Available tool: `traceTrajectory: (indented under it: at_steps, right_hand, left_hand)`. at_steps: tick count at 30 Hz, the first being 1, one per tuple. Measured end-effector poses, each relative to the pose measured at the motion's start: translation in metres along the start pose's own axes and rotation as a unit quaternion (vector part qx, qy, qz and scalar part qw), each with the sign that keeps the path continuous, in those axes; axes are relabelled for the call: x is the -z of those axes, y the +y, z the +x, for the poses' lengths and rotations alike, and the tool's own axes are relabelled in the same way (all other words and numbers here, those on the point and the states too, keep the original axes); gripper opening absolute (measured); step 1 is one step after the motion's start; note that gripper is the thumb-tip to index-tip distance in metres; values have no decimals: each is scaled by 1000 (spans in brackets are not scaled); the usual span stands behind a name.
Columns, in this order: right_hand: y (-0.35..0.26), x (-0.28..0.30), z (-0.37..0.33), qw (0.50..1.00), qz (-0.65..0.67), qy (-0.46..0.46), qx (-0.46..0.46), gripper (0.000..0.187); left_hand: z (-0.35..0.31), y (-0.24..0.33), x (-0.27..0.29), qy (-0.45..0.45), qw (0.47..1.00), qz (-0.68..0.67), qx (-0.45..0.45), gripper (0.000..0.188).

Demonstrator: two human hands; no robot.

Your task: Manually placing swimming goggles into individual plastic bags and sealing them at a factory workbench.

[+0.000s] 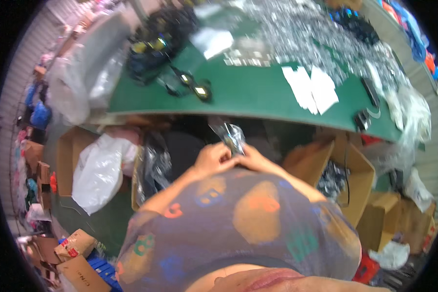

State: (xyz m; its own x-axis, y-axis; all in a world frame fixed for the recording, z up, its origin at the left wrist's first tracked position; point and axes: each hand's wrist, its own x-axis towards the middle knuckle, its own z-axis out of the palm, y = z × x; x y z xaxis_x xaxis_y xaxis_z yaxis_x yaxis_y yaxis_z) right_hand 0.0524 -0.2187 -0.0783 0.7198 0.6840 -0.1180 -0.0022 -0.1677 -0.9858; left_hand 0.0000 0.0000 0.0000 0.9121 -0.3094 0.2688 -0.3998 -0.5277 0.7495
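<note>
Close in front of my body, just below the table's front edge, a small clear plastic bag (232, 136) with something dark in it is between my hands. My left hand (212, 158) is closed at the bag's lower left side, fingers curled in. Pinching the lower right of the same bag is my right hand (252, 156). What lies inside the bag is too blurred to name. Nearest on the green table (248, 90) are black strap-like items (201, 90) with small bright square faces, and a stack of white paper slips (310, 90).
Many shiny clear packets (297, 34) cover the table's far side. A dark heap (155, 41) sits at its left. A small black device (362, 119) lies at the right edge. Below stand cardboard boxes, one with black plastic (155, 163), another with dark packets (332, 179). A white bag (100, 170) hangs left.
</note>
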Motion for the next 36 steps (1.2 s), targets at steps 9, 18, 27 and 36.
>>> traceTrajectory:
  at_steps: [9,18,27,36]
  right_hand:
    - [-47,-10,33,990,41,-113,-67,52]
    - [-52,-9,7,977,160,-46,-133,69]
    - [-49,3,24,945,254,-152,-138,67]
    - [-62,-3,26,941,298,17,-161,52]
  left_hand:
    - [3,-32,-2,34,731,-584,351,33]
    - [-4,-55,-4,61,664,-599,444,38]
    - [2,-78,-9,-45,711,-499,494,51]
    - [18,-61,-10,11,745,-496,445,52]
